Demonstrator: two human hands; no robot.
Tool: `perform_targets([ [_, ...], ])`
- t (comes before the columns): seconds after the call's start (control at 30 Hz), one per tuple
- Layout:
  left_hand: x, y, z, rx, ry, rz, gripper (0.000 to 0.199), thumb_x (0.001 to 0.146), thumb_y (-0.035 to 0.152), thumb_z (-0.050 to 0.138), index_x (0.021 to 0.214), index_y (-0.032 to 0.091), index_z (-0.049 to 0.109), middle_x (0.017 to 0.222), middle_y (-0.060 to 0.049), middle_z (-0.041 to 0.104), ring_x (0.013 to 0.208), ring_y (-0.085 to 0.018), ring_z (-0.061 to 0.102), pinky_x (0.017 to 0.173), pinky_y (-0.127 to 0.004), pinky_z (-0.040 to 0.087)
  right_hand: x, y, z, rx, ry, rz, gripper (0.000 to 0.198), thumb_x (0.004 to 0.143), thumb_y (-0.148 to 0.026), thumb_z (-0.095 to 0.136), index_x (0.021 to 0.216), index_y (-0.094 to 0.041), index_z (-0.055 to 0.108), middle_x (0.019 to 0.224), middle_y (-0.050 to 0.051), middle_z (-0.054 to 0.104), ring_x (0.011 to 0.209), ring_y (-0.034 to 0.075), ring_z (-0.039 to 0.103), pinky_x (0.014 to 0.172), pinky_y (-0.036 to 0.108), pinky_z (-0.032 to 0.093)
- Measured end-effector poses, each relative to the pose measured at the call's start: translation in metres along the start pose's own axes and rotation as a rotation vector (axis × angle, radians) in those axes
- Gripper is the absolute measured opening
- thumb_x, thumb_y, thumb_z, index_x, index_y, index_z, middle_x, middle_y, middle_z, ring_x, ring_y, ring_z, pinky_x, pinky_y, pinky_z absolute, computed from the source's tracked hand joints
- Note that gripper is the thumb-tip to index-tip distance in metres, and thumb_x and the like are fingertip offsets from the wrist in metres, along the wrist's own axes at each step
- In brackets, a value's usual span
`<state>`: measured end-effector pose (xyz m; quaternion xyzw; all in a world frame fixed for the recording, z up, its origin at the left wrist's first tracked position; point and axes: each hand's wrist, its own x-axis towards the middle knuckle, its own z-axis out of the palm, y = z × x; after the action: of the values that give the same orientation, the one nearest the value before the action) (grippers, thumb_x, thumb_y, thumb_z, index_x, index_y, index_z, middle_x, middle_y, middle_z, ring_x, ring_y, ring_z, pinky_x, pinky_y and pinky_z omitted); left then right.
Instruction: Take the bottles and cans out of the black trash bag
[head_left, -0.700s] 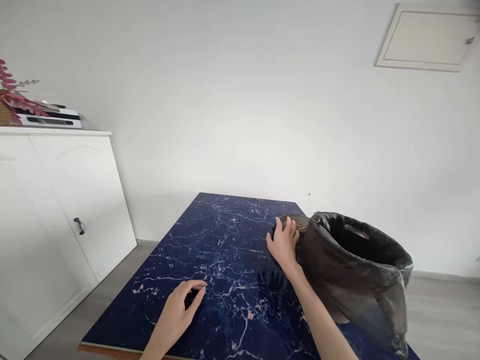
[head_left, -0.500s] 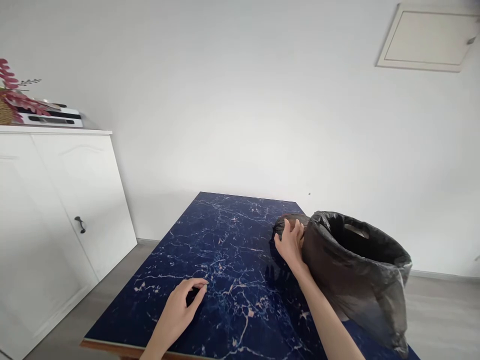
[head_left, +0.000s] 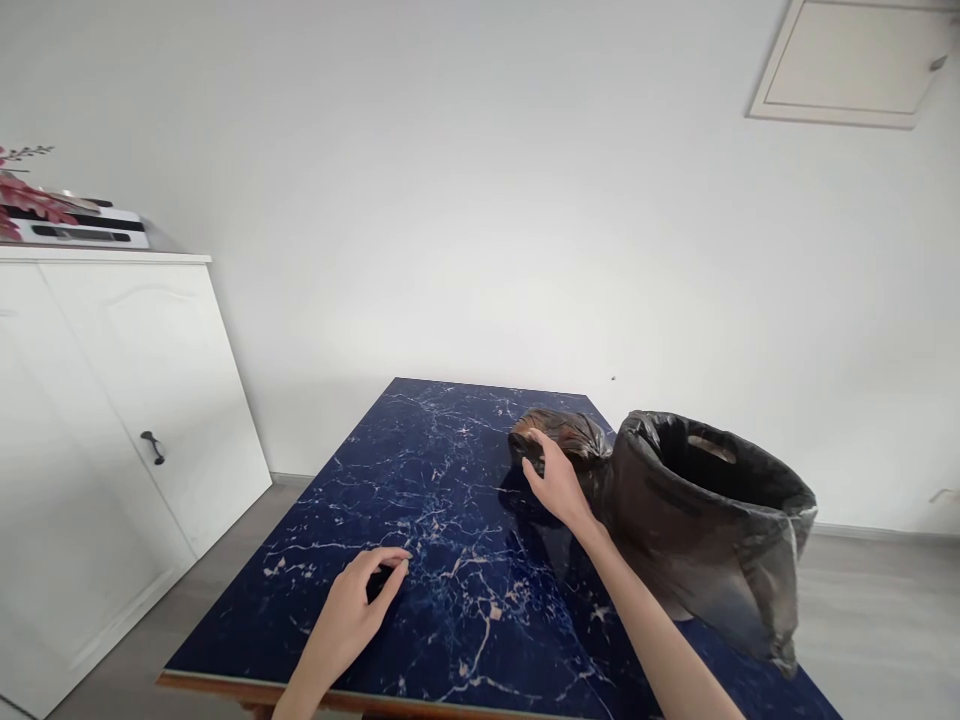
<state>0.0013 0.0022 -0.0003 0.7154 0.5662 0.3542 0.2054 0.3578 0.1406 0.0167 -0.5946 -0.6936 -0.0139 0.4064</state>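
One broad white wall takes up most of my view. Before it stands a table topped in glossy dark-blue marble pattern with pale veins, its near edge brown wood. At the left is a white panelled cabinet. On the table's right side sits a wide bin wrapped in a black plastic bag, folded over the rim and sagging at the near right; a slot shows in the far rim, and the inside is too dark to make out. A cream hatch sits high on the right. A flat white-and-black box rests on the cabinet, any lettering too small to read. Just left of the bin lies a crumpled, shiny dark-brown plastic bundle, its contents hidden. The person's right hand touches its left end, thumb and forefinger apart; whether it grips, I cannot tell. Nearer, the left hand curls over the blue top, thumb and forefinger tips together. Pink flowers lean across the box.
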Motion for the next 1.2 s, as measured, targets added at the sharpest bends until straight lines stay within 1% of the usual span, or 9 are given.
perform_targets([
  [0.13, -0.001, -0.001, 0.000, 0.011, 0.000, -0.007, 0.042, 0.103, 0.061, 0.055, 0.118, 0.031, 0.080, 0.122, -0.008, 0.081, 0.113, -0.029, 0.076, 0.103, -0.042, 0.060, -0.009, -0.004, -0.010, 0.014, 0.130, 0.016, 0.051, 0.108, -0.040, 0.036, 0.152, -0.019, 0.051, 0.161, 0.016, 0.048, 0.153, 0.027, 0.041, 0.127, 0.045, 0.033],
  [0.27, -0.002, -0.002, -0.001, 0.012, -0.011, -0.032, 0.042, 0.104, 0.062, 0.054, 0.120, 0.032, 0.079, 0.124, -0.007, 0.080, 0.114, -0.028, 0.076, 0.101, -0.040, 0.061, -0.017, 0.008, -0.001, 0.000, 0.234, 0.166, 0.065, 0.108, -0.047, 0.034, 0.158, -0.007, 0.039, 0.170, 0.031, 0.024, 0.162, 0.043, 0.019, 0.126, 0.067, 0.022],
  [0.37, -0.002, -0.002, -0.001, 0.004, -0.006, -0.026, 0.044, 0.104, 0.062, 0.054, 0.120, 0.031, 0.079, 0.123, -0.008, 0.081, 0.113, -0.029, 0.076, 0.101, -0.040, 0.061, -0.027, 0.004, 0.015, 0.031, 0.169, 0.181, 0.074, 0.107, -0.053, 0.036, 0.163, -0.005, 0.032, 0.167, 0.035, 0.031, 0.158, 0.048, 0.028, 0.121, 0.070, 0.031],
  [0.47, -0.002, -0.002, 0.000, -0.001, 0.001, -0.002, 0.044, 0.104, 0.063, 0.054, 0.119, 0.030, 0.080, 0.121, -0.009, 0.081, 0.112, -0.029, 0.076, 0.103, -0.042, 0.060, -0.044, -0.014, 0.023, 0.090, 0.038, 0.060, 0.072, 0.108, -0.054, 0.039, 0.167, -0.014, 0.030, 0.165, 0.024, 0.045, 0.154, 0.036, 0.044, 0.120, 0.054, 0.044],
  [0.57, -0.002, -0.002, 0.000, 0.001, 0.001, 0.002, 0.043, 0.104, 0.062, 0.054, 0.120, 0.031, 0.079, 0.123, -0.008, 0.080, 0.114, -0.029, 0.076, 0.104, -0.043, 0.060, -0.062, -0.028, 0.018, 0.127, -0.039, -0.033, 0.059, 0.111, -0.049, 0.038, 0.164, -0.023, 0.039, 0.160, 0.015, 0.054, 0.148, 0.027, 0.053, 0.117, 0.043, 0.049],
  [0.7, -0.002, -0.003, 0.001, 0.012, -0.013, -0.008, 0.043, 0.104, 0.061, 0.055, 0.121, 0.031, 0.078, 0.124, -0.007, 0.080, 0.115, -0.029, 0.076, 0.104, -0.042, 0.059, -0.077, -0.029, 0.014, 0.127, -0.042, -0.058, 0.048, 0.111, -0.041, 0.038, 0.153, -0.022, 0.049, 0.150, 0.016, 0.059, 0.140, 0.030, 0.056, 0.114, 0.049, 0.051],
  [0.87, -0.002, -0.002, 0.000, 0.020, -0.005, -0.013, 0.041, 0.104, 0.061, 0.055, 0.121, 0.031, 0.078, 0.123, -0.006, 0.081, 0.115, -0.028, 0.076, 0.103, -0.040, 0.060, -0.085, -0.037, 0.035, 0.116, -0.031, -0.093, 0.039, 0.105, -0.030, 0.045, 0.141, -0.018, 0.055, 0.133, 0.017, 0.064, 0.126, 0.033, 0.058, 0.108, 0.055, 0.050],
  [1.0, 0.001, 0.000, -0.001, 0.025, -0.019, -0.031, 0.043, 0.103, 0.063, 0.055, 0.119, 0.031, 0.078, 0.122, -0.006, 0.081, 0.115, -0.029, 0.076, 0.101, -0.040, 0.061, -0.089, -0.048, 0.043, 0.098, -0.008, -0.100, 0.038, 0.103, -0.031, 0.048, 0.138, -0.017, 0.053, 0.118, 0.013, 0.063, 0.111, 0.032, 0.057, 0.100, 0.054, 0.050],
  [1.2, 0.003, -0.005, 0.002, 0.065, -0.013, 0.034, 0.043, 0.103, 0.062, 0.054, 0.117, 0.029, 0.077, 0.122, -0.008, 0.081, 0.112, -0.030, 0.077, 0.100, -0.043, 0.062, -0.096, -0.055, 0.033, 0.151, -0.011, -0.121, 0.041, 0.098, -0.041, 0.064, 0.132, -0.020, 0.054, 0.108, 0.009, 0.061, 0.101, 0.029, 0.058, 0.091, 0.047, 0.052],
])
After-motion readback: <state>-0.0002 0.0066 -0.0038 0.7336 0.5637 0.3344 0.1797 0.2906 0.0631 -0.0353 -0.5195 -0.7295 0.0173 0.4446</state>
